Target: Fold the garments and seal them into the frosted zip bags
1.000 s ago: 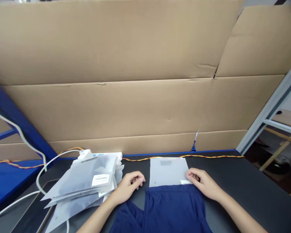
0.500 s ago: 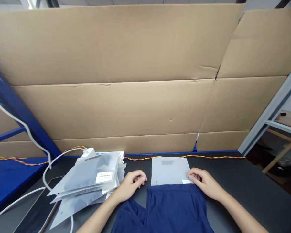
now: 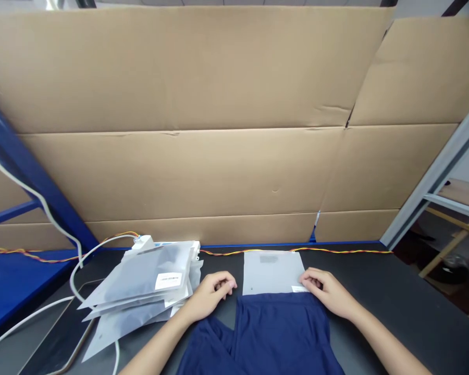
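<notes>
A navy blue garment (image 3: 281,328) lies on the table in front of me, its straight top edge overlapping the lower end of a frosted plastic bag (image 3: 272,271). My left hand (image 3: 217,291) rests on the table left of the bag, fingers curled in and nothing visible in them. On the other side, my right hand (image 3: 323,289) is also loosely curled, its fingertips at the bag's right edge beside a small white label (image 3: 298,288). No grip on the bag or the garment shows. The garment's near part runs out of view.
Several filled frosted bags (image 3: 148,284) with white labels are piled at the left. White cables (image 3: 75,281) and a dark flat panel (image 3: 58,333) lie near them. A cardboard wall (image 3: 219,172) stands behind, with a red-yellow wire (image 3: 344,252) along its foot.
The view has shifted very slightly. Both hands, the garment and the bag keep the same places relative to one another.
</notes>
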{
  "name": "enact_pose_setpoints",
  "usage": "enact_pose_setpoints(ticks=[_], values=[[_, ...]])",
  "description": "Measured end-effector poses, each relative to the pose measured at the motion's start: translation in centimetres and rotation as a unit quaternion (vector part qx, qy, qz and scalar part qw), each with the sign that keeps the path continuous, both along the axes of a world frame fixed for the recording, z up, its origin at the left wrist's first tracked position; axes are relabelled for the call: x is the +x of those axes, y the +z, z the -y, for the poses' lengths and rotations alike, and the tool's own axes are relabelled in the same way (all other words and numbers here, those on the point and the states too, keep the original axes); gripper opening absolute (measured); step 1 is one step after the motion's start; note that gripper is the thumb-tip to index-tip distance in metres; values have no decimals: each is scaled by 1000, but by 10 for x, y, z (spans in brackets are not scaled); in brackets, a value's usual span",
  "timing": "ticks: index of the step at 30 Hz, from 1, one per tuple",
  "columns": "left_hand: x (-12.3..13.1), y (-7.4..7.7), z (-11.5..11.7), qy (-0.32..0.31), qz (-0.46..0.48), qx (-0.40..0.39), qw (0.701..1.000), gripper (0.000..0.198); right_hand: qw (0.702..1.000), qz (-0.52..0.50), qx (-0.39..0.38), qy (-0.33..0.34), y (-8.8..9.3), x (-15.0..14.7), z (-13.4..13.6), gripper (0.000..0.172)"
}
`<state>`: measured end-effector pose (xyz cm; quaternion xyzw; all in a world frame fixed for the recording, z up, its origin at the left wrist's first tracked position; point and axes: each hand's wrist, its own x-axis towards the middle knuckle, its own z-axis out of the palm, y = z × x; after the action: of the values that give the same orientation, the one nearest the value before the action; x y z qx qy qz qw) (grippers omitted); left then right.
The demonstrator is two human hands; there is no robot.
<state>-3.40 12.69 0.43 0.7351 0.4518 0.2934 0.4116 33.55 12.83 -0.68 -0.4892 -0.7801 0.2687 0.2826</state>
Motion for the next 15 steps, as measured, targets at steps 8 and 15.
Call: enact_pose_setpoints(ticks=[8, 15], values=[[1, 3, 1, 1, -10, 1, 1000, 35, 1000, -2, -1, 5, 2, 0, 2, 34], [2, 3, 2, 1, -24, 9, 1000, 33, 1000, 2, -4, 5, 1, -3, 1, 33]])
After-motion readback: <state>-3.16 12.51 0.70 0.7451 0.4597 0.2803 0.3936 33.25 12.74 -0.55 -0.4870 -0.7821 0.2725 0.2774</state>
